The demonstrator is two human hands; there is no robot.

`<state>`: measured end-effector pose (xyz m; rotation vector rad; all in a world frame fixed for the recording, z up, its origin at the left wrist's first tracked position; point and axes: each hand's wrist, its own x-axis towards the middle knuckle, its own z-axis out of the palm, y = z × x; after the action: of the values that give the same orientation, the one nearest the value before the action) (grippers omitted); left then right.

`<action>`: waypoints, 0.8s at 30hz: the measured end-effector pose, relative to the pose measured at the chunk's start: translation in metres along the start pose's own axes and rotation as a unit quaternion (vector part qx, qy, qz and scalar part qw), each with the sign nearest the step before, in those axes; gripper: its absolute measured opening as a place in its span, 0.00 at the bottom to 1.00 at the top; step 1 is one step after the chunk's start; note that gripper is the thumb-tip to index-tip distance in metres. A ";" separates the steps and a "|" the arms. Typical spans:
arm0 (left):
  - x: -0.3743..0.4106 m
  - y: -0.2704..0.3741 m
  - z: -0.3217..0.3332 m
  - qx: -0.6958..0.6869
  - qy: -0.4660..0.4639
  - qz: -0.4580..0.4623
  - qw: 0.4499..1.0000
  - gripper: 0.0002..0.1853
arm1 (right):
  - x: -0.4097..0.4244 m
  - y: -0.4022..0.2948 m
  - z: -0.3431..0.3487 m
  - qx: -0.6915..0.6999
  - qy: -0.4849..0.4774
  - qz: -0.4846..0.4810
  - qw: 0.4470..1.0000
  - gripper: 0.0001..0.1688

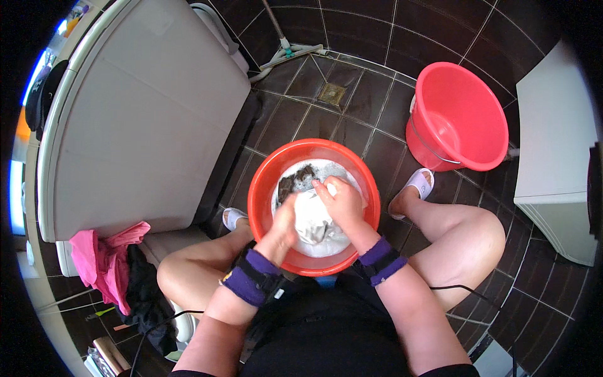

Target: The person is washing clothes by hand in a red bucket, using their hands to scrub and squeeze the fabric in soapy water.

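Observation:
A round red plastic basin (256, 202) stands between my knees, holding sudsy water, a white cloth (313, 219) and a dark patterned cloth (289, 184) at its far left. My right hand (341, 200) is curled over the basin around something small and white, which may be a bar of soap or a bunch of the cloth. Slightly blurred, my left hand (285, 219) lies along the left side of the white cloth; whether it grips the cloth is unclear. Purple and black bands circle both wrists.
A pink plastic bucket (435, 99) with a wire handle stands at the right. A floor drain (332, 94) and a squeegee (289, 54) are beyond the basin. White appliances or cabinets flank me. Pink cloth (103, 259) and black cloth (143, 292) hang at the left. Thin cables cross my legs.

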<state>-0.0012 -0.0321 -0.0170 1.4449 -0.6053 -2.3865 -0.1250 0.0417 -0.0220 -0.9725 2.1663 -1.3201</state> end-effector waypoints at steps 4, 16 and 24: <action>0.045 0.024 -0.025 0.097 0.023 0.196 0.975 0.19 | 0.020 0.034 0.009 0.040 -0.005 0.040 0.998 0.16; 0.148 -0.026 -0.073 0.598 0.115 0.119 0.784 0.33 | 0.018 0.074 0.089 -0.338 -0.252 0.071 0.904 0.19; 0.163 -0.033 -0.072 0.619 0.117 0.013 0.776 0.36 | 0.018 0.099 0.108 -0.370 -0.275 0.070 0.885 0.16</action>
<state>-0.0132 -0.0914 -0.1879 2.0104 -2.3410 -1.5903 -0.0992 -0.0056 -0.1594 -1.2275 2.2033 -0.0553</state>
